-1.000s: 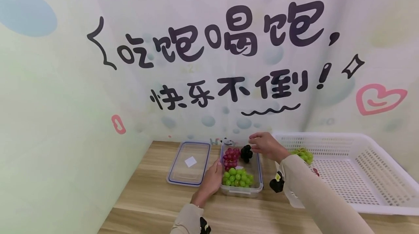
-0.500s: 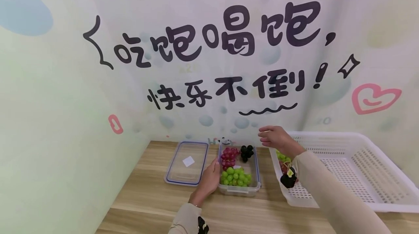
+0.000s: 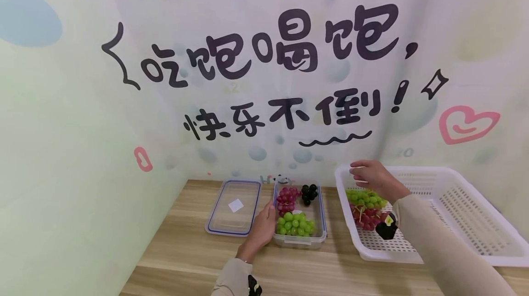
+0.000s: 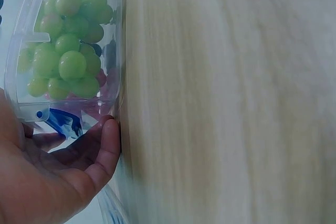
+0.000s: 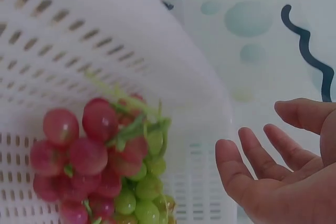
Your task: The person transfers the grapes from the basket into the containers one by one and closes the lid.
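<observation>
A clear plastic food container [image 3: 299, 241] holds green grapes [image 3: 295, 225] at its near end, red grapes [image 3: 287, 199] at its far left and black grapes [image 3: 308, 193] at its far right. My left hand [image 3: 262, 226] rests along the container's left side. In the left wrist view, its fingertips [image 4: 109, 132] touch the wall by a blue latch. Farther right, my right hand [image 3: 379, 179] hovers over the back left of a white perforated basket [image 3: 351, 222], fingers spread and holding nothing. Below it, inside the basket, lie green grapes [image 3: 365, 198] and red grapes [image 5: 86, 156].
Left of the container, a clear lid [image 3: 236, 220] with a blue seal lies flat on the wooden table [image 3: 198, 250]. A printed wall [image 3: 231, 158] rises right behind the table, and another wall [image 3: 74, 195] borders its left side.
My right hand has moved right, from beside the black grapes in the container to above the basket. My left hand stays at the container's side. The view has shifted slightly.
</observation>
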The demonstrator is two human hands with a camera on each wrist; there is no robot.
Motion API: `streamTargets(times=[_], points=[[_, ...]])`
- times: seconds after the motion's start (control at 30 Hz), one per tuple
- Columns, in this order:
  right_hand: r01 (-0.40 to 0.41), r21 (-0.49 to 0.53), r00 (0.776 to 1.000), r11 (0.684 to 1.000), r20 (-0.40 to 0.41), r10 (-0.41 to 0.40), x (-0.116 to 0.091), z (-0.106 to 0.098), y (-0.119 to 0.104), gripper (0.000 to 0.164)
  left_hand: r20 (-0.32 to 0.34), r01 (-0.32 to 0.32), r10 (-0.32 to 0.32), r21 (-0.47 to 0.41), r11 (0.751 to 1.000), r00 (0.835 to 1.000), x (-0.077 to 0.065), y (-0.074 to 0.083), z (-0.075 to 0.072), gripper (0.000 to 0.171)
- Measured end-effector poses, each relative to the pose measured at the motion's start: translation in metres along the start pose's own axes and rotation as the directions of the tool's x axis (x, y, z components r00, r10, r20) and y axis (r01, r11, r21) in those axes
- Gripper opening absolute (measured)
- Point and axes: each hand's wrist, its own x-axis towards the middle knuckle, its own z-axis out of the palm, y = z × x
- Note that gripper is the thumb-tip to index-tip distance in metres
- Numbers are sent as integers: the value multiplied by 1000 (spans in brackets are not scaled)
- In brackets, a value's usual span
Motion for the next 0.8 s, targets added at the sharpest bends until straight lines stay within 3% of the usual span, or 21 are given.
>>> streamTargets(times=[0.8], points=[[-119, -48, 992, 992, -48, 117, -10, -49, 42, 71, 1, 0, 0, -11, 1000, 1000, -1, 1, 0, 50]])
